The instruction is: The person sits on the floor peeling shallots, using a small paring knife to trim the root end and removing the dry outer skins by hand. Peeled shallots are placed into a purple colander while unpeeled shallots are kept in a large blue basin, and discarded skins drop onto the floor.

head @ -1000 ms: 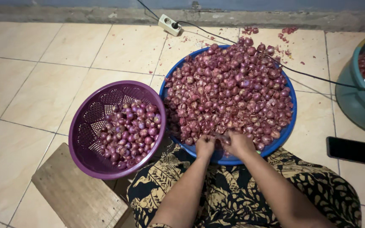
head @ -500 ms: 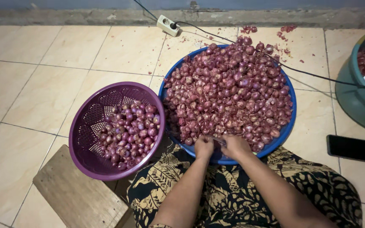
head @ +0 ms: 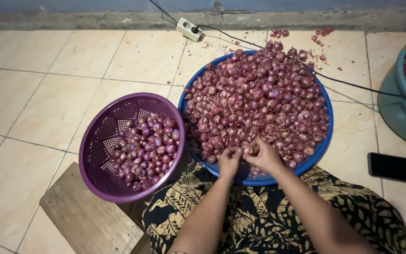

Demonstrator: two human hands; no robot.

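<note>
A wide blue basin (head: 324, 136) heaped with unpeeled red shallots (head: 259, 99) stands on the tiled floor in front of me. Both hands meet over its near rim. My left hand (head: 230, 161) and my right hand (head: 262, 155) are curled together, fingertips touching, around one small shallot that is mostly hidden by the fingers. To the left, a purple perforated basket (head: 100, 141) tilts toward me and holds a smaller pile of shiny peeled shallots (head: 146, 146). My lap is covered by black cloth with a yellow leaf pattern (head: 259, 221).
A wooden board (head: 88, 216) lies under the basket's near edge. A teal tub (head: 398, 108) with more shallots stands at the right, a black phone (head: 398, 168) in front of it. A white power strip (head: 189, 29) and black cable run along the far wall. Peel scraps dot the floor.
The hands stay at the basin's near rim with only small finger movements. The view has shifted slightly.
</note>
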